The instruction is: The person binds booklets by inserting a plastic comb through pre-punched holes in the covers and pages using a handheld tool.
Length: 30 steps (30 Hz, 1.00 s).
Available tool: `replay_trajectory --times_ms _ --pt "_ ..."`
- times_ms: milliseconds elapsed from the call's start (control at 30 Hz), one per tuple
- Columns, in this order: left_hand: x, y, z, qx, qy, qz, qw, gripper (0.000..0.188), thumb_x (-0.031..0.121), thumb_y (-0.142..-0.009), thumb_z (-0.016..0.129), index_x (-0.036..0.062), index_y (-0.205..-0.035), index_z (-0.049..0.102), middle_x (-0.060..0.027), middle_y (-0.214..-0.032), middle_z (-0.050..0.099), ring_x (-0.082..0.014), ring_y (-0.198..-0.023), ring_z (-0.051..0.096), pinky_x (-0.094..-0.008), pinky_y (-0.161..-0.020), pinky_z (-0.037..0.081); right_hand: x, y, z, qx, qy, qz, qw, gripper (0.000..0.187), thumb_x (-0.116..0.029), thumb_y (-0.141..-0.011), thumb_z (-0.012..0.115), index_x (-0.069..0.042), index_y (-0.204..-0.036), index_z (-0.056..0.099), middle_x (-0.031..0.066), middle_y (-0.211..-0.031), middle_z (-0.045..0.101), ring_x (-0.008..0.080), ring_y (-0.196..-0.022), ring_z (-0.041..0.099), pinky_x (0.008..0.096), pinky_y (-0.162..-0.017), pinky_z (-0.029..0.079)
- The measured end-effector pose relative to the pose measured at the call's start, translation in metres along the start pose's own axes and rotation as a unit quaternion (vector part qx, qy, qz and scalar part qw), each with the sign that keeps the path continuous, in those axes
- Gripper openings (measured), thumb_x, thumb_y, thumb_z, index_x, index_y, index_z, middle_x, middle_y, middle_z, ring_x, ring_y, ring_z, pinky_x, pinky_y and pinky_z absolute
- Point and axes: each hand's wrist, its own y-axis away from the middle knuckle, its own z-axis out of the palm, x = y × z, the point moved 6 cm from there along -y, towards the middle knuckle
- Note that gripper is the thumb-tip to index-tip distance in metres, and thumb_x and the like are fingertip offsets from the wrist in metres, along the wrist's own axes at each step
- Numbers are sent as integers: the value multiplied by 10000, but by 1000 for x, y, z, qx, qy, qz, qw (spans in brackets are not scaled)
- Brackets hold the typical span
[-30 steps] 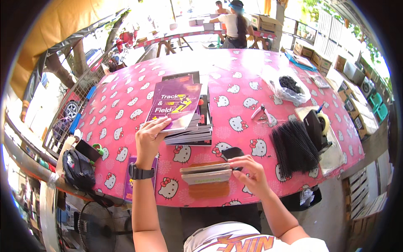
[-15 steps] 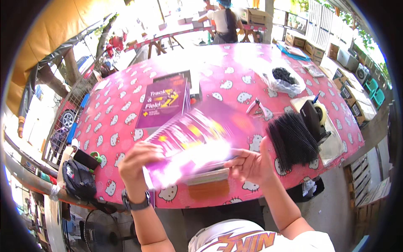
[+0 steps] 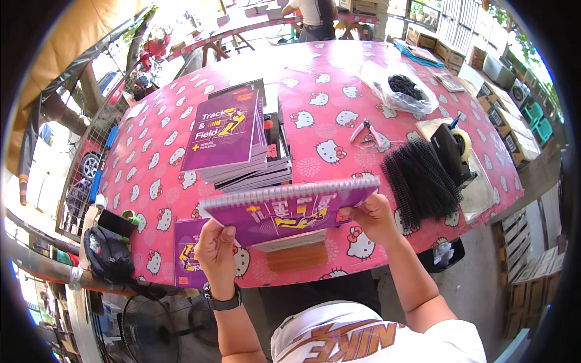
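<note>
A purple spiral-bound book [image 3: 290, 221] with yellow and white print is held up over the near edge of the table, its coil-bound spine on the far side and its print upside down to me. My left hand [image 3: 219, 251] grips its left end, thumb on the cover. At the right end, my right hand [image 3: 372, 219] pinches the other corner. Beyond it, a stack of similar purple books [image 3: 221, 130] lies on the pink table. Another purple book [image 3: 189, 245] lies beside my left wrist. A brown wooden block [image 3: 298, 257] sits partly hidden below the held book.
To the right are a bundle of black plastic binding coils [image 3: 420, 184], a tape dispenser [image 3: 451, 154] and pink-handled pliers [image 3: 367, 134]. A plastic bag with black material [image 3: 405, 91] stands farther back. A black pouch [image 3: 109, 254] is at the left edge; a person [image 3: 318, 21] works beyond.
The purple book has turned so its spine now faces away and its cover is tilted toward me. My right hand has closed on its right end. My view has shifted slightly downward.
</note>
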Motion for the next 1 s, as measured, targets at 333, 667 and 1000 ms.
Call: replay_trajectory --times_ms 333,667,1000 --pt "-2 27 -2 -32 29 48 998 164 84 -874 608 -27 -993 587 -158 -921 670 -236 -924 647 -384 -888 476 15 21 3 -20 -30 23 999 317 186 -750 528 24 -1013 604 140 -1016 668 223 -1005 636 328 -907 485" --pt "-127 55 -21 28 -3 -156 987 145 23 -907 529 -26 -1026 597 -110 -1119 611 -161 -1006 574 -327 -939 429 48 41 39 -29 164 132 977 367 -14 -869 547 41 -1227 487 214 -1145 575 208 -1070 564 352 -930 437" --pt "-66 21 15 58 268 -28 961 415 219 -914 485 -42 -1235 518 -105 -1019 569 -175 -970 525 -315 -915 368 77 37 -117 167 645 86 741 356 -188 -765 688 -23 -1062 583 126 -1026 606 303 -951 567 384 -794 488"
